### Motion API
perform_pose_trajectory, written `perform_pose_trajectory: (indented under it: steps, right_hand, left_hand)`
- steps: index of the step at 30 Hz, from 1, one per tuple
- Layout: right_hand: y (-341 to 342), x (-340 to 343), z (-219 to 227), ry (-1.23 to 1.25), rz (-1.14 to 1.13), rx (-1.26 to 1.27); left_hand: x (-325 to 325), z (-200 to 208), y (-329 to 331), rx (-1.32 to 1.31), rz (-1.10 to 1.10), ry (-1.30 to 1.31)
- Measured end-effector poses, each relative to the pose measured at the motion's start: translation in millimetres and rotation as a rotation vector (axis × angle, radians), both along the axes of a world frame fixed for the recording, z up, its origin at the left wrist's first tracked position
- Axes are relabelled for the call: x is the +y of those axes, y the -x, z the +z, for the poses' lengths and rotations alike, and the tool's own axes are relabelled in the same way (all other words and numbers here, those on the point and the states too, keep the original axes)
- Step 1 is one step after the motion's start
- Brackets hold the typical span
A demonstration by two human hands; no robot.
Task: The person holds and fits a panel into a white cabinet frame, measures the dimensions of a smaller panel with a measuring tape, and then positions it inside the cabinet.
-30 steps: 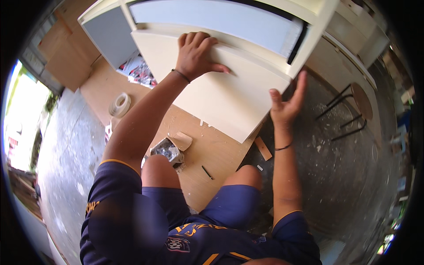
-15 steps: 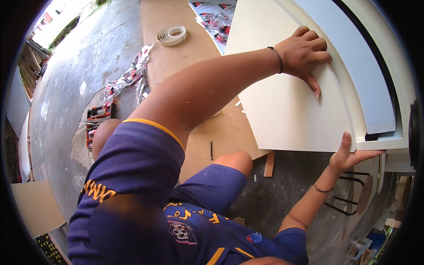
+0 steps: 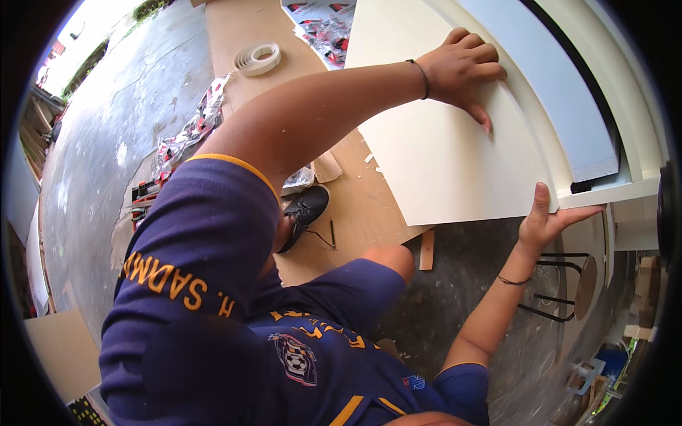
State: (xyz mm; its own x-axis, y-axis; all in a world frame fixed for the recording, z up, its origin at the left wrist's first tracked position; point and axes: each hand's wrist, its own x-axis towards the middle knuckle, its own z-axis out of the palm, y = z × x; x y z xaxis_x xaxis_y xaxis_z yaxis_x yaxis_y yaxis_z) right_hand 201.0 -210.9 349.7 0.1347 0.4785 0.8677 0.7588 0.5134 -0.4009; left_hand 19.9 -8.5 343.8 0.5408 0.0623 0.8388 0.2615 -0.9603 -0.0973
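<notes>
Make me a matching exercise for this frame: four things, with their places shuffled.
1. left hand
2. right hand
3. pale coil
4. stool

A. on the dark floor
B. at the corner of the cream panel
C. on the brown board
D. on the panel's face, fingers at its long edge

Pairs: 1-D, 2-B, 3-C, 4-A

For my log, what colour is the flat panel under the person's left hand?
The panel is plain pale cream, best seen in the head view.

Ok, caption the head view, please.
Left hand on the edge of a cream panel, right hand at its corner; a coiled strip lies on brown board.
</notes>
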Motion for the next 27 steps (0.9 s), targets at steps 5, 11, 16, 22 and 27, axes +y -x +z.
perform_pose_trajectory:
  steps: [5, 11, 16, 22, 27]
  right_hand:
    - [13, -1, -16, -0.064, -0.127, 0.143]
    - [23, -1, -145, -0.059, -0.270, 0.340]
    - [67, -16, -272, 0.040, -0.586, 1.425]
    - [94, -9, -449, -0.022, -0.082, 2.307]
    - [95, 23, -428, -0.641, 0.145, 2.414]
  left_hand:
    - [2, -7, -6, -0.130, -0.034, -0.043]
    - [8, -13, -9, -0.257, 0.001, -0.127]
    - [16, -14, -18, -0.264, -0.008, -0.213]
    - [26, -13, -29, -0.266, -0.037, -0.281]
    - [33, -24, -23, -0.196, 0.024, -0.311]
